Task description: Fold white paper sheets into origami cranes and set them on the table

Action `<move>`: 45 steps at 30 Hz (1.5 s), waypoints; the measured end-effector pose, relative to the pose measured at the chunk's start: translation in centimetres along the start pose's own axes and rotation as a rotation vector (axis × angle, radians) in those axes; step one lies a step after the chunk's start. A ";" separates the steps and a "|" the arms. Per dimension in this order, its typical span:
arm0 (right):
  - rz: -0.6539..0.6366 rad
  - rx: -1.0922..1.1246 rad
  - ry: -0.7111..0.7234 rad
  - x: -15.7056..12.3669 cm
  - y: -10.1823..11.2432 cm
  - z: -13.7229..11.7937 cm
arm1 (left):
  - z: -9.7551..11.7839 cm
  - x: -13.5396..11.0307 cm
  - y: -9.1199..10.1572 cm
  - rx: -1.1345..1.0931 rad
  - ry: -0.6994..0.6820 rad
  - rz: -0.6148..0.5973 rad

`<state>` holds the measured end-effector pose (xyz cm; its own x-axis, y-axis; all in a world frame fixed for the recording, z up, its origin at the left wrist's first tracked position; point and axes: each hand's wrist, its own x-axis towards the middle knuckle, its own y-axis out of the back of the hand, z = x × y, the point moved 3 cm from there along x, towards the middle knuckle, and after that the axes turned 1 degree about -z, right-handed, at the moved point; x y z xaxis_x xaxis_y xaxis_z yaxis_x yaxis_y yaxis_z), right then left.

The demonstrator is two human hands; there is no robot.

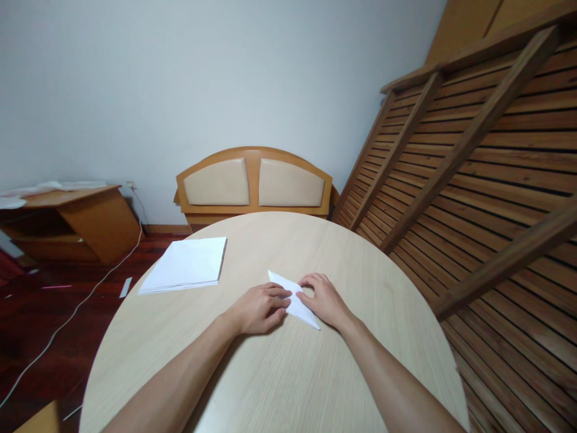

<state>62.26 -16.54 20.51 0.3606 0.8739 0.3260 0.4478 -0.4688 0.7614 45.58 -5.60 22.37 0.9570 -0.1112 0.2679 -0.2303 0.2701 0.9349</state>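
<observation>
A small folded white paper point(295, 299) lies on the round light-wood table point(279, 373), with pointed ends toward the back left and the front right. My left hand point(259, 308) rests on its left side, fingers curled and pressed down on the paper. On the right side lies my right hand point(323, 299), its bent fingertips pressing the paper's edge. Both forearms reach in from the near edge of the table.
A stack of white paper sheets point(187, 272) lies at the table's back left. Behind the table stands a padded wooden headboard point(253, 183). A slatted wooden bed frame point(473, 180) leans at the right. A low wooden cabinet point(67, 222) and a white cable point(81, 304) are on the floor left.
</observation>
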 end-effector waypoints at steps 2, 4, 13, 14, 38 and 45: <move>0.011 0.022 -0.001 0.1 0.0 0.0 | 0.0 0.0 0.0 -0.003 -0.008 0.003; 0.022 0.046 0.004 0.1 0.0 0.0 | 0.1 0.0 0.0 -0.006 -0.023 0.003; 0.032 0.125 0.068 0.2 0.0 -0.4 | 0.0 0.0 -0.1 -0.010 -0.015 0.016; 0.034 0.129 0.069 0.2 -0.1 -0.4 | -0.1 0.0 -0.1 -0.004 -0.005 0.021; -0.113 0.072 0.208 -0.2 0.4 -1.2 | -0.5 -0.3 -0.7 0.007 0.063 -0.050; -0.260 -0.010 0.229 -1.0 0.3 -1.4 | -0.9 -0.5 -0.9 0.061 0.160 -0.051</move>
<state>60.89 -17.39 21.14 0.0422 0.9706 0.2368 0.4923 -0.2265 0.8405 45.51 -4.95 21.20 0.9824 0.0318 0.1841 -0.1867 0.2086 0.9600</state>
